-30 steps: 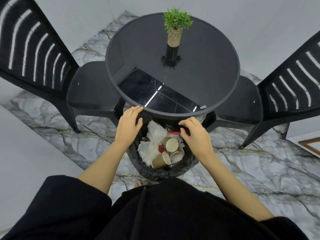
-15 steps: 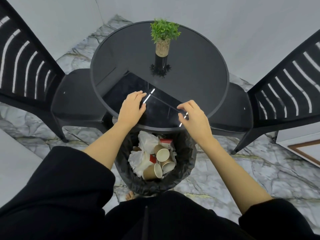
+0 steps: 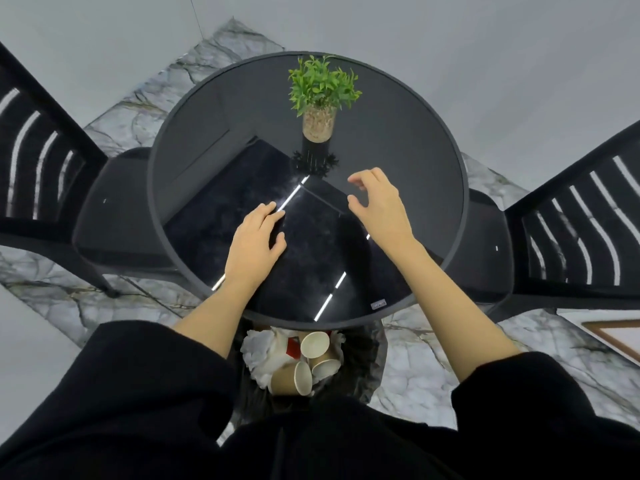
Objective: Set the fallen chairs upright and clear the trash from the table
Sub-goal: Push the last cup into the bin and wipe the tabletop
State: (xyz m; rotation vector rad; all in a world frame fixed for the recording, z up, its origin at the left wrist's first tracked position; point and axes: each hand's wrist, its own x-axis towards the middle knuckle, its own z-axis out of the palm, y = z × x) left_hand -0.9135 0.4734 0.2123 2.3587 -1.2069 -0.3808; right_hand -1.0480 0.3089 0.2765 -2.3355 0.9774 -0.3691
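The round black glass table stands in front of me, and the only thing on it is a small potted plant. A black chair stands upright at its left and another black chair at its right. Below the table's near edge, a bin lined with a black bag holds paper cups, crumpled white tissue and a red scrap. My left hand hovers over the tabletop, fingers loosely together and holding nothing. My right hand hovers beside it with curled, spread fingers, empty.
Marble-patterned floor surrounds the table, with plain white walls behind. A wood-framed panel lies at the right edge. My black sleeves and clothing fill the bottom of the view.
Both hands rose from the rim of the bin and moved forward over the tabletop. The view shifted so the table now sits closer and the bin lower.
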